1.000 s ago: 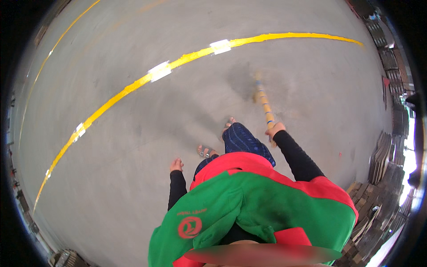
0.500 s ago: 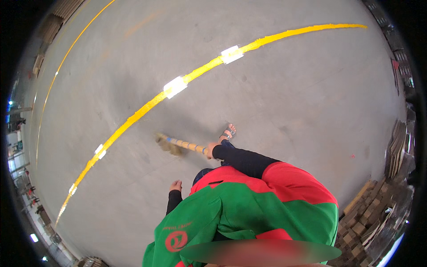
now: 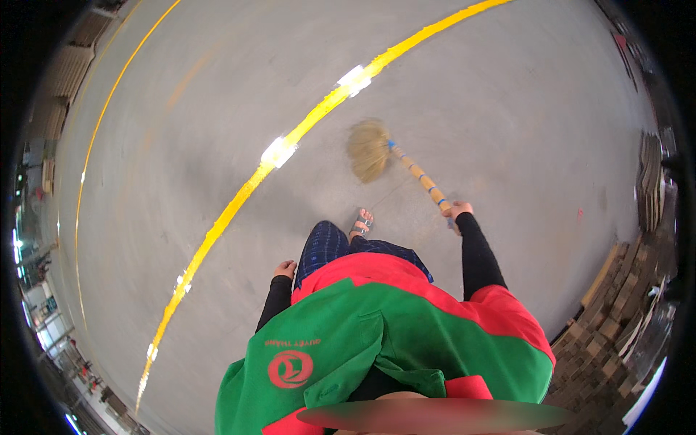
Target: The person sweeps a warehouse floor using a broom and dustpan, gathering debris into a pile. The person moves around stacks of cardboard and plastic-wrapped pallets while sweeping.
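My right hand (image 3: 457, 209) is closed around the handle of a straw broom (image 3: 418, 174), out to my right. The broom slants up and left from my grip. Its fanned head (image 3: 368, 150) is on or just over the grey floor, slightly blurred, between my feet and the yellow line. Blue bands wrap the pale handle. My left hand (image 3: 286, 269) hangs by my left thigh with loose fingers, and nothing shows in it.
A yellow floor line (image 3: 235, 201) with white patches curves across the grey concrete floor (image 3: 507, 109). Stacked wood blocks (image 3: 598, 326) lie at the lower right, with leaning flat sheets (image 3: 649, 181) beyond. My sandalled foot (image 3: 362, 221) is ahead of me. More stacks (image 3: 71, 71) stand far left.
My right arm has swung outward to the right, carrying the broom with it. The broom head has moved up and right, away from my left side. One leg shows more now.
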`<control>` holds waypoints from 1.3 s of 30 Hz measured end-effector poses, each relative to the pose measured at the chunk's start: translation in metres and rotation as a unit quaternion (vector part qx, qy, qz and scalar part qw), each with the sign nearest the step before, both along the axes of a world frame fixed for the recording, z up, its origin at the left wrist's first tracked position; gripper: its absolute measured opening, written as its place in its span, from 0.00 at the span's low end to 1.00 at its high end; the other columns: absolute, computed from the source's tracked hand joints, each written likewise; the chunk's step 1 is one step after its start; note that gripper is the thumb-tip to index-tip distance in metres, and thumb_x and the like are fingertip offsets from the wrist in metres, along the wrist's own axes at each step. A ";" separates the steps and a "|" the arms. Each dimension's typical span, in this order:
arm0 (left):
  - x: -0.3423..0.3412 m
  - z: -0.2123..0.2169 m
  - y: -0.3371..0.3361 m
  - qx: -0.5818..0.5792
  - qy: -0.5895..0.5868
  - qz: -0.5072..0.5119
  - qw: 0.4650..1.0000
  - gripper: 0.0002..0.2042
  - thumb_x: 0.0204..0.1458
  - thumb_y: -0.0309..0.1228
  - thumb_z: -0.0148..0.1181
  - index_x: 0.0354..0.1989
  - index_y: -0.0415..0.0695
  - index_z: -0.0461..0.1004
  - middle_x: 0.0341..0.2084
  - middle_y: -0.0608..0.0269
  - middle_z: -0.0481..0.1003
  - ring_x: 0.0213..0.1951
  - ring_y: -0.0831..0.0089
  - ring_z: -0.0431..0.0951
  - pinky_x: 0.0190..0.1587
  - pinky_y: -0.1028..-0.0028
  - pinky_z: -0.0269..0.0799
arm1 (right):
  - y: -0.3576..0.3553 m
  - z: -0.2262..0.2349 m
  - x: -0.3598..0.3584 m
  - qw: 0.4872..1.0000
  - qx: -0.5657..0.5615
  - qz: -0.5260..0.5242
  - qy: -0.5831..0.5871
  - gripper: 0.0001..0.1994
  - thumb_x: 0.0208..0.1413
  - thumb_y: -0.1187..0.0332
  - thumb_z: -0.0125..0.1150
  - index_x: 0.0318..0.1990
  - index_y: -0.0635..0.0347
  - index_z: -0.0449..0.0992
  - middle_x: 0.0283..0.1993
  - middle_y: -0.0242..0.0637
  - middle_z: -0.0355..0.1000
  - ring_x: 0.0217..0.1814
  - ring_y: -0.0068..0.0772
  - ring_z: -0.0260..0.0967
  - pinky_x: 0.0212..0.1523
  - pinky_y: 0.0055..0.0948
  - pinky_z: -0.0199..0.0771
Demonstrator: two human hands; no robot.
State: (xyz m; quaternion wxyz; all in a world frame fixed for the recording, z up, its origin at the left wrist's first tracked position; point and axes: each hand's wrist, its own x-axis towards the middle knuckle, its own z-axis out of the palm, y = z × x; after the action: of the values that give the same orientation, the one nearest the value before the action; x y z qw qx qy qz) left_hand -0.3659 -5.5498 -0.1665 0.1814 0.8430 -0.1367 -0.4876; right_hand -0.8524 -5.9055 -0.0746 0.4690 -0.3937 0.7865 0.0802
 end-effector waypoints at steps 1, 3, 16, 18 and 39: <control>0.007 -0.001 -0.008 0.027 0.009 -0.008 1.000 0.18 0.42 0.38 0.53 0.39 0.40 0.71 0.33 0.56 0.73 0.36 0.69 0.73 0.41 0.74 0.66 | -0.011 -0.001 -0.014 1.000 -0.016 -0.017 0.000 0.35 0.25 0.68 0.68 0.48 0.67 0.63 0.38 0.46 0.70 0.35 0.33 0.70 0.33 0.30 0.71; 0.021 0.002 -0.026 0.024 -0.023 -0.043 0.999 0.18 0.41 0.39 0.54 0.39 0.41 0.71 0.33 0.55 0.73 0.37 0.69 0.73 0.41 0.73 0.66 | -0.043 -0.010 -0.033 0.989 -0.066 0.074 0.105 0.35 0.26 0.66 0.68 0.49 0.65 0.63 0.36 0.46 0.70 0.31 0.33 0.71 0.31 0.30 0.72; 0.114 -0.019 -0.232 0.049 -0.029 -0.151 0.987 0.18 0.39 0.41 0.54 0.36 0.40 0.72 0.25 0.57 0.74 0.28 0.67 0.74 0.34 0.72 0.69 | -0.180 0.007 0.020 0.965 -0.143 0.035 0.219 0.14 0.35 0.66 0.56 0.32 0.63 0.71 0.33 0.46 0.70 0.39 0.42 0.68 0.40 0.35 0.68; 0.117 -0.024 -0.292 0.026 -0.003 -0.129 0.991 0.18 0.40 0.41 0.53 0.36 0.40 0.72 0.21 0.61 0.72 0.21 0.70 0.71 0.26 0.73 0.69 | -0.172 0.034 0.043 0.963 -0.171 0.027 0.207 0.14 0.35 0.66 0.55 0.32 0.63 0.69 0.31 0.46 0.70 0.38 0.44 0.68 0.39 0.36 0.68; -0.079 0.046 -0.644 0.075 -0.053 -0.376 0.922 0.15 0.43 0.39 0.51 0.31 0.38 0.71 0.19 0.62 0.71 0.21 0.73 0.70 0.24 0.75 0.66 | -0.326 0.037 -0.251 0.977 -0.041 -0.129 0.164 0.23 0.31 0.67 0.60 0.43 0.47 0.70 0.39 0.38 0.70 0.43 0.35 0.67 0.44 0.30 0.66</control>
State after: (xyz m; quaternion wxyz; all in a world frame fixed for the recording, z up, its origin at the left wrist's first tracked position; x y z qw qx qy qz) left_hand -0.4447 -6.1939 -0.1207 -0.0866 0.7655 -0.4161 -0.4831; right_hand -1.1034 -6.2313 -0.0371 0.3237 -0.2891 0.8995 0.0498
